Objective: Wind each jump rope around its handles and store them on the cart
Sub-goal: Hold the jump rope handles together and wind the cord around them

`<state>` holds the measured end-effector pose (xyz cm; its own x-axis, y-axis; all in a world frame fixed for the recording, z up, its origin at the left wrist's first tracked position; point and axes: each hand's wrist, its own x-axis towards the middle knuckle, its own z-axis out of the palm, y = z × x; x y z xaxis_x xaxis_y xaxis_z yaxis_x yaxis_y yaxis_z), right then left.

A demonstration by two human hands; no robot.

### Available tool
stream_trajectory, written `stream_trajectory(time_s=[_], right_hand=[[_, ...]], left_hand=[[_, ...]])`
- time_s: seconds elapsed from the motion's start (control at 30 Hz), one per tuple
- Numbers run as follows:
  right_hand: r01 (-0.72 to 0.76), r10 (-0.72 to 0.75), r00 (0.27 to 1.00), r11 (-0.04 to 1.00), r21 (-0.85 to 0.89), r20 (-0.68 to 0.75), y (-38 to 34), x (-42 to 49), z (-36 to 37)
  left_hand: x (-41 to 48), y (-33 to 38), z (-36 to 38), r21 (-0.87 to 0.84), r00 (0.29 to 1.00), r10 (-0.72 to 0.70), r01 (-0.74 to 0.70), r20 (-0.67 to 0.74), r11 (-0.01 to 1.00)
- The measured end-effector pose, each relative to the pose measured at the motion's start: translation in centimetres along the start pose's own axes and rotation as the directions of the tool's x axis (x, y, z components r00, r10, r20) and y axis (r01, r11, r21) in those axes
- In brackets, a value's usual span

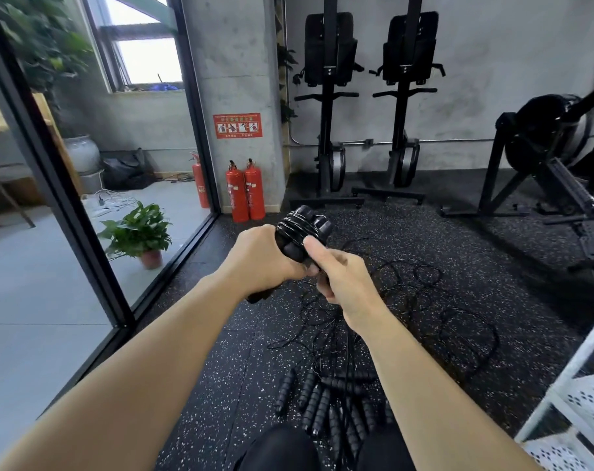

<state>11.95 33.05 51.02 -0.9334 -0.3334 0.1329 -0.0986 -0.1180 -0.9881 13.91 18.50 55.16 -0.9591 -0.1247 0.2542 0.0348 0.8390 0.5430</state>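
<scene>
We are partway through one jump rope (300, 232): our left hand (265, 256) grips its paired handles and our right hand (343, 277) pinches the cord, with several turns already on. We hold it well left of the cart (581, 399). The other ropes (326, 399) lie unwound on the floor, left of the cart.

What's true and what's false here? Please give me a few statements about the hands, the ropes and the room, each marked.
1. The left hand and right hand both hold one jump rope, cord wound round its handles. True.
2. Every other rope is already on the cart. False: loose ropes lie on the speckled floor.
3. Red fire extinguishers stand by the concrete pillar. True.
4. The potted plant sits on the speckled floor. False: it stands on the grey floor beyond the glass.
</scene>
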Motion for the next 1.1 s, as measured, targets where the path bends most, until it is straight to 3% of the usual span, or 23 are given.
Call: stream_trajectory(time_s=[0.17, 0.3, 0.4, 0.5, 0.6, 0.67, 0.77, 0.83, 0.9, 1.1], right_hand=[[0.0, 0.0, 0.997, 1.0, 0.001, -0.074, -0.1, 0.1, 0.1], [0.015, -0.005, 0.993, 0.997, 0.078, -0.122, 0.0, 0.0, 0.3], [-0.012, 0.019, 0.986, 0.999, 0.045, -0.163, 0.5, 0.3, -0.1], [-0.026, 0.028, 0.994, 0.999, 0.022, -0.108, 0.5, 0.0, -0.5], [-0.053, 0.052, 0.997, 0.998, -0.019, -0.061, 0.6, -0.2, -0.8], [-0.022, 0.003, 0.995, 0.98, -0.196, -0.097, 1.0, -0.1, -1.1], [0.066, -0.187, 0.972, 0.795, -0.603, -0.14, 0.2, -0.5, -1.5], [0.106, -0.271, 0.957, 0.655, -0.748, -0.101, -1.3, -1.0, -1.2], [0.127, -0.324, 0.943, 0.564, -0.816, -0.077, -2.5, -1.0, -0.7], [0.156, -0.376, 0.926, 0.483, -0.861, -0.043, -5.5, 0.2, -0.4]], left_hand=[[0.1, 0.3, 0.7, 0.013, 0.996, -0.092, 0.093, -0.01, 0.996], [-0.6, 0.6, 1.4, 0.156, 0.973, -0.228, 0.23, -0.028, 0.961], [-1.5, 1.0, 2.2, 0.191, 0.972, -0.231, 0.235, -0.042, 0.953], [-1.7, 0.9, 2.3, 0.144, 0.968, -0.239, 0.247, -0.073, 0.958], [-1.1, 0.3, 2.1, -0.011, 0.962, -0.268, 0.268, -0.053, 0.963], [-0.8, -0.1, 1.5, -0.055, 0.958, -0.279, 0.276, -0.066, 0.96], [-0.4, -0.7, 0.5, 0.01, 0.954, -0.292, 0.293, -0.065, 0.956], [-0.2, -1.1, 0.2, 0.102, 0.956, -0.285, 0.291, -0.068, 0.951], [-0.2, -1.2, 0.2, 0.198, 0.964, -0.254, 0.266, -0.082, 0.943], [-0.9, 0.9, -0.7, 0.5, 0.994, -0.052, 0.095, -0.1, 0.861]])
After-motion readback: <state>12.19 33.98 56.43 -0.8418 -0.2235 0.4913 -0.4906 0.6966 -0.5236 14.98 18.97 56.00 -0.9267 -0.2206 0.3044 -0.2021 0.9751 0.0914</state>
